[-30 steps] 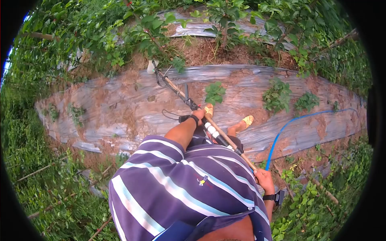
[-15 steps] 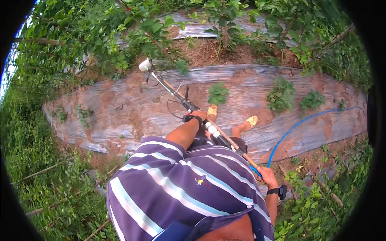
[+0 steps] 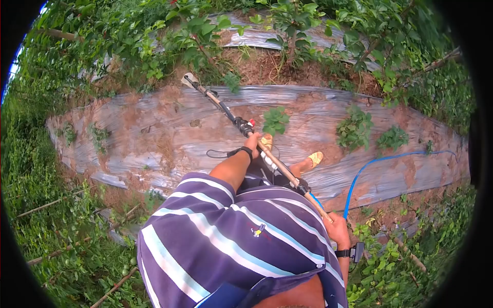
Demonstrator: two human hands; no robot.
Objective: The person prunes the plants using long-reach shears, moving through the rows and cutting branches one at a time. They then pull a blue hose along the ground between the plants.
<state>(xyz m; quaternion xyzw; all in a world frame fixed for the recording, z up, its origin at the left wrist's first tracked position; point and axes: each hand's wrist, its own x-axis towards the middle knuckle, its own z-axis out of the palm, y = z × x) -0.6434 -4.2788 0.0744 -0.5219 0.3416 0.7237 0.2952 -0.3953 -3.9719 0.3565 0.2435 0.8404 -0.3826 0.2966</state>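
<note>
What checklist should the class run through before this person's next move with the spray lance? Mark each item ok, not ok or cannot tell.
1. Left hand grips the lance forward on the shaft: ok.
2. Right hand grips its rear end: ok.
3. Blue hose lies apart from both sandals: ok.
4. Visible hose free of kinks: ok.
5. Nozzle spraying: cannot tell.
</note>
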